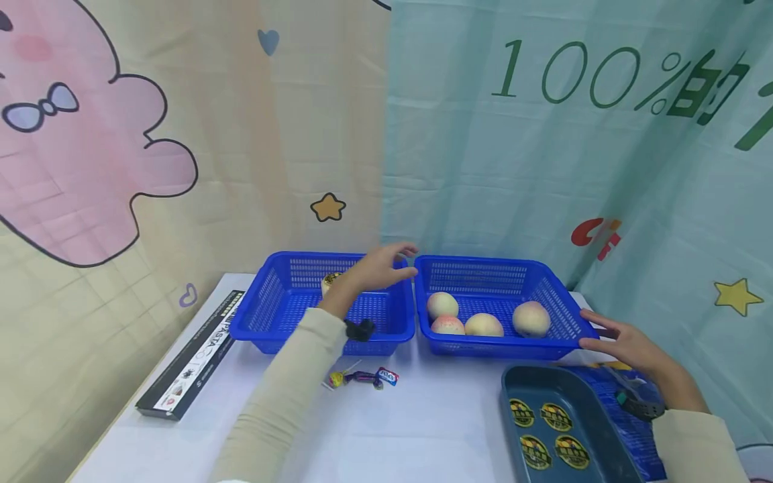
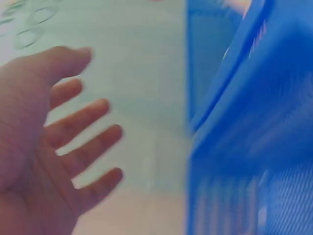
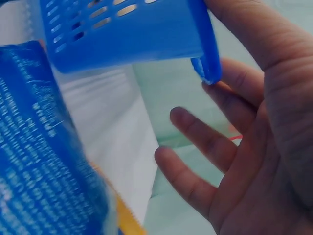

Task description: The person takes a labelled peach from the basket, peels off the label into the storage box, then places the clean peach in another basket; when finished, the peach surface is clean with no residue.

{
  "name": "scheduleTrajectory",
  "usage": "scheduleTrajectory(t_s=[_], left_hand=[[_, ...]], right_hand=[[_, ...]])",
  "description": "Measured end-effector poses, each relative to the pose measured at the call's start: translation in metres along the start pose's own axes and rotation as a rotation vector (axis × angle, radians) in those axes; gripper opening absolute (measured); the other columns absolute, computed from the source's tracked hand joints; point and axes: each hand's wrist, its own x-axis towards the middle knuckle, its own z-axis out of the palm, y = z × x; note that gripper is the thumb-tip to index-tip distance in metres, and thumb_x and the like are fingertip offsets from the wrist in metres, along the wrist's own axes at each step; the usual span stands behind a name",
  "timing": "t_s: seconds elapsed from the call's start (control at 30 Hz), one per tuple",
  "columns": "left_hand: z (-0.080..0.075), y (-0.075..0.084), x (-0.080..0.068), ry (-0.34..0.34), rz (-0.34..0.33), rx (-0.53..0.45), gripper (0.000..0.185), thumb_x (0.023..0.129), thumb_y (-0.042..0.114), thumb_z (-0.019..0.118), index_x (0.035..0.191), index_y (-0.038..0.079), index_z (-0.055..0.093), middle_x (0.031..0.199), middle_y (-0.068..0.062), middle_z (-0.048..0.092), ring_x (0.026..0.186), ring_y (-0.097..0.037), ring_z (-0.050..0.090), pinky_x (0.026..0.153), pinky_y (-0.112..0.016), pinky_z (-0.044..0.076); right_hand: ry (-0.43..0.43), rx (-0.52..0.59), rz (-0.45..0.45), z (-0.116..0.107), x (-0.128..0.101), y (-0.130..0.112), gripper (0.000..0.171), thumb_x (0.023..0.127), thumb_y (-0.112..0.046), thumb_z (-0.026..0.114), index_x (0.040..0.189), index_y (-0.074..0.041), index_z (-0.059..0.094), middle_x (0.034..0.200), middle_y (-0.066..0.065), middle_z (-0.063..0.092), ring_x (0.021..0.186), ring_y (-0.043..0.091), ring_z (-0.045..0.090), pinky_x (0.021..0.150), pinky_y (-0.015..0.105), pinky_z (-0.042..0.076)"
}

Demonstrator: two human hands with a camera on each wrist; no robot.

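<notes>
Two blue plastic baskets stand side by side at the back of the white table. The left basket (image 1: 272,315) holds a yellowish round thing (image 1: 329,280), half hidden behind my left wrist. Several peaches (image 1: 483,325) lie in the right basket (image 1: 501,275). My left hand (image 1: 386,265) hovers over the left basket's right rim with its fingers spread and holds nothing; the left wrist view is blurred, with the left hand (image 2: 73,137) beside blue basket wall (image 2: 254,122). My right hand (image 1: 610,335) is at the right basket's near right corner (image 3: 205,63), with fingers straight and the thumb against the rim.
A long black box (image 1: 193,355) lies along the table's left edge. A few wrapped sweets (image 1: 362,378) sit in front of the left basket. A dark teal tray (image 1: 531,389) with round labelled items stands at the front right, on a blue packet (image 3: 44,161). Printed curtains hang close behind.
</notes>
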Motion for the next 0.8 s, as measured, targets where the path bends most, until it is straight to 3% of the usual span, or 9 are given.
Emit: scheduleTrajectory(t_s=[0.13,0.23,0.3,0.4,0.5,0.63,0.7,0.8], left_hand=[[-0.047,-0.027,-0.08,0.062,-0.077,0.094,0.063,0.094,0.039,0.073,0.147,0.013,0.05,0.148,-0.01,0.051,0.139,-0.032,0.042,0.111,-0.055,0.037],[-0.072,-0.057,-0.151,0.178,-0.14,0.178,0.076,0.087,0.043,0.08,0.148,0.01,0.048,0.151,-0.018,0.045,0.141,-0.041,0.036,0.109,-0.066,0.033],[-0.079,-0.081,-0.194,0.268,-0.199,0.176,0.081,0.084,0.039,0.084,0.147,0.007,0.046,0.152,-0.023,0.041,0.141,-0.047,0.032,0.106,-0.072,0.03],[-0.076,-0.114,-0.236,0.349,-0.244,0.14,0.082,0.082,0.034,0.086,0.146,0.004,0.046,0.151,-0.029,0.038,0.139,-0.053,0.03,0.103,-0.076,0.028],[-0.062,-0.135,-0.256,0.378,-0.285,0.092,0.078,0.084,0.034,0.085,0.145,0.002,0.048,0.15,-0.03,0.041,0.138,-0.054,0.033,0.103,-0.074,0.031],[-0.046,-0.149,-0.265,0.464,-0.314,0.056,0.071,0.085,0.033,0.084,0.141,0.002,0.054,0.143,-0.026,0.051,0.133,-0.047,0.045,0.099,-0.063,0.043],[-0.041,-0.155,-0.266,0.513,-0.311,0.049,0.067,0.084,0.03,0.085,0.138,0.002,0.057,0.141,-0.024,0.055,0.13,-0.043,0.048,0.096,-0.059,0.046],[-0.038,-0.158,-0.267,0.547,-0.313,0.042,0.063,0.084,0.028,0.085,0.136,0.004,0.059,0.142,-0.02,0.056,0.132,-0.042,0.047,0.096,-0.057,0.046]], right_hand=[[-0.016,-0.089,0.002,-0.007,0.003,-0.011,0.086,0.097,-0.037,0.067,0.155,0.008,0.023,0.145,0.047,0.029,0.125,0.067,0.034,0.086,0.077,0.042],[-0.02,-0.135,-0.029,-0.01,0.021,-0.038,0.091,0.096,-0.041,0.069,0.156,0.007,0.02,0.147,0.047,0.026,0.127,0.067,0.031,0.086,0.08,0.039],[-0.023,-0.141,-0.071,-0.009,0.042,-0.067,0.092,0.096,-0.044,0.068,0.158,0.002,0.018,0.151,0.042,0.024,0.131,0.065,0.029,0.09,0.081,0.036],[-0.05,-0.097,-0.208,0.004,0.079,-0.119,0.087,0.097,-0.044,0.067,0.159,-0.004,0.022,0.157,0.032,0.027,0.137,0.058,0.03,0.098,0.076,0.035],[-0.142,-0.027,-0.351,0.03,0.12,-0.174,0.076,0.099,-0.039,0.067,0.157,-0.005,0.032,0.156,0.023,0.036,0.139,0.049,0.035,0.105,0.067,0.037],[-0.271,0.023,-0.479,0.077,0.172,-0.245,0.068,0.101,-0.031,0.066,0.156,-0.007,0.035,0.151,0.019,0.046,0.136,0.041,0.045,0.106,0.056,0.043],[-0.29,0.002,-0.513,0.103,0.195,-0.275,0.066,0.1,-0.03,0.066,0.155,-0.008,0.037,0.147,0.02,0.05,0.131,0.039,0.051,0.103,0.052,0.047],[-0.336,-0.04,-0.494,0.138,0.222,-0.311,0.065,0.099,-0.03,0.069,0.153,-0.007,0.042,0.144,0.019,0.053,0.129,0.036,0.053,0.103,0.048,0.048]])
